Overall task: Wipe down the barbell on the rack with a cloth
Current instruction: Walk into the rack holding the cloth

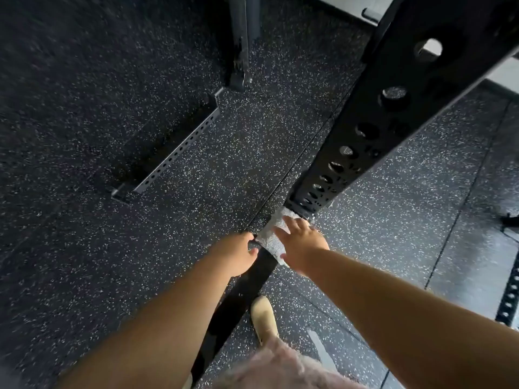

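Observation:
A white cloth [269, 237] lies over the black floor beam [247, 290] of the rack, right at the foot of the perforated black upright [365, 130]. My right hand [302, 242] presses flat on the cloth with straight, spread fingers. My left hand [238, 252] is at the cloth's left edge, finger and thumb curled and pinching it against the beam's side. No barbell shows plainly in this view.
Speckled black rubber flooring [224, 153] surrounds the rack. A grey perforated rail [174, 153] lies on the floor to the left, and another dark post [241, 40] rises at the top. My beige shoe [264, 318] stands beside the beam.

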Demonstrator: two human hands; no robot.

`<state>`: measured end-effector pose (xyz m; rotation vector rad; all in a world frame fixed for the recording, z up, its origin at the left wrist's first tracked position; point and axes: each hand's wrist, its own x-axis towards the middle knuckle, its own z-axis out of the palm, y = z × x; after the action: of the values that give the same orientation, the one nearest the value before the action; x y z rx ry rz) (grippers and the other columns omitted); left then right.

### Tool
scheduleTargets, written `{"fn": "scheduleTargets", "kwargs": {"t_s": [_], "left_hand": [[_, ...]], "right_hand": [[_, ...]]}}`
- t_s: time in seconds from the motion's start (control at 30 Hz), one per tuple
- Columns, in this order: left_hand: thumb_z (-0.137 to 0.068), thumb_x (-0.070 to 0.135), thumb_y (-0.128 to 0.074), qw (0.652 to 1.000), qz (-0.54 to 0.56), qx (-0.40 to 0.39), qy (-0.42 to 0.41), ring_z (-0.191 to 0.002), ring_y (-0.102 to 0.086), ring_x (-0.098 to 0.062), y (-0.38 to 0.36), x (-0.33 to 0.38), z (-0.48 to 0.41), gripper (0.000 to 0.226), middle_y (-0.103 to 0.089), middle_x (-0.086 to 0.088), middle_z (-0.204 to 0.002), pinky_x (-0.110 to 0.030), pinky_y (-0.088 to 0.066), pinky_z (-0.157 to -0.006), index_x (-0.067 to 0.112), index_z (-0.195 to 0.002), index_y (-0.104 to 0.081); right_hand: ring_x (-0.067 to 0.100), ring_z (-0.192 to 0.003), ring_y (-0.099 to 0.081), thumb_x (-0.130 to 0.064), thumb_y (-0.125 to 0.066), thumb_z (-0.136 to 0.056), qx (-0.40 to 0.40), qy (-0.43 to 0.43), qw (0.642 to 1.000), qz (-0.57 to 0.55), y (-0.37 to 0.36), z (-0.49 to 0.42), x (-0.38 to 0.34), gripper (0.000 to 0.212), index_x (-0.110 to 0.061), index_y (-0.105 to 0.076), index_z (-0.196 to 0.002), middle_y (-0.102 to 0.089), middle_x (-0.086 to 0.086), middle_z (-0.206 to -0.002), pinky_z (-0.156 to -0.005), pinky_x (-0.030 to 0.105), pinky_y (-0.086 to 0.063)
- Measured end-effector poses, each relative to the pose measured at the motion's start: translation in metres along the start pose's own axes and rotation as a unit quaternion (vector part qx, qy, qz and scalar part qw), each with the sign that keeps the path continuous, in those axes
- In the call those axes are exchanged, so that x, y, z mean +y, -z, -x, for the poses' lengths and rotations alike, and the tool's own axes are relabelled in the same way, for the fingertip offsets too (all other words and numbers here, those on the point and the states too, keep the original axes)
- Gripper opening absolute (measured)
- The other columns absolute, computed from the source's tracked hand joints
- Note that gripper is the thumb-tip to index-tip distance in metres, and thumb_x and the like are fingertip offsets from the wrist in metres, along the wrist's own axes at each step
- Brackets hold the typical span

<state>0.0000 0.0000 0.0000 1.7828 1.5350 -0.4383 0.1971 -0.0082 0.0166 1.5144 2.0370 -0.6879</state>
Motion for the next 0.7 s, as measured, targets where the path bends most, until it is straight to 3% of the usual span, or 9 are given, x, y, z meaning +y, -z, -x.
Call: {"fn": "scheduleTargets", "kwargs": {"t_s": [0.13,0.27,0.37,0.43,0.53,0.7], "left_hand": [[-0.104,0.045,-0.048,1.0,0.006,-0.014,0.011,-0.125,-0.063,-0.026,-0.004,-0.01,-0.007,0.051,-0.06,0.0,-0.147,-0.043,-0.053,-0.101,0.027,-0.152,-0.045],[-0.105,0.042,-0.049,1.0,0.008,-0.03,0.007,-0.127,-0.062,-0.025,-0.009,-0.014,-0.011,0.052,-0.058,0.0,-0.15,-0.04,-0.051,-0.103,0.024,-0.153,-0.045],[-0.105,0.041,-0.048,1.0,-0.007,-0.022,0.0,-0.11,-0.068,-0.025,-0.006,-0.012,-0.009,0.049,-0.064,-0.003,-0.141,-0.037,-0.054,-0.092,0.023,-0.151,-0.047],[-0.106,0.039,-0.047,1.0,-0.02,-0.016,-0.012,-0.102,-0.069,-0.024,0.0,-0.007,-0.004,0.049,-0.065,-0.005,-0.138,-0.036,-0.052,-0.085,0.022,-0.152,-0.047],[-0.107,0.039,-0.047,0.999,-0.041,-0.005,-0.026,-0.113,-0.066,-0.025,0.011,0.002,0.001,0.051,-0.063,-0.005,-0.141,-0.035,-0.048,-0.085,0.021,-0.154,-0.045],[-0.104,0.044,-0.049,0.998,-0.05,0.004,-0.039,-0.112,-0.066,-0.028,0.034,0.024,0.01,0.045,-0.067,-0.004,-0.133,-0.038,-0.053,-0.087,0.024,-0.145,-0.052]], "right_hand": [[0.04,-0.156,-0.018,-0.045,-0.059,-0.105,0.0,-0.024,0.999,0.027,-0.009,-0.017,-0.008,0.074,-0.035,-0.014,-0.163,0.0,0.012,-0.172,-0.12,0.055,-0.04],[0.035,-0.143,-0.036,-0.019,-0.077,-0.091,0.051,-0.052,0.997,-0.001,-0.017,-0.027,-0.01,0.087,-0.031,-0.026,-0.161,-0.024,0.014,-0.162,-0.119,0.051,-0.043],[0.032,-0.137,-0.042,-0.003,-0.077,-0.086,0.062,-0.056,0.996,-0.044,-0.013,-0.03,-0.003,0.09,-0.024,-0.03,-0.161,-0.038,0.008,-0.153,-0.111,0.047,-0.051],[0.028,-0.129,-0.05,0.0,-0.073,-0.09,0.039,-0.066,0.993,-0.091,-0.008,-0.028,0.001,0.077,-0.029,-0.042,-0.154,-0.046,0.003,-0.144,-0.104,0.044,-0.057],[0.012,-0.094,-0.061,-0.009,-0.066,-0.1,0.038,-0.08,0.986,-0.144,-0.001,-0.017,0.005,0.038,-0.037,-0.063,-0.126,-0.059,-0.005,-0.12,-0.088,0.033,-0.061],[0.009,-0.082,-0.067,-0.003,-0.058,-0.101,0.022,-0.128,0.965,-0.227,0.006,0.021,0.019,0.039,-0.038,-0.069,-0.111,-0.067,-0.012,-0.103,-0.068,0.025,-0.059]]}}
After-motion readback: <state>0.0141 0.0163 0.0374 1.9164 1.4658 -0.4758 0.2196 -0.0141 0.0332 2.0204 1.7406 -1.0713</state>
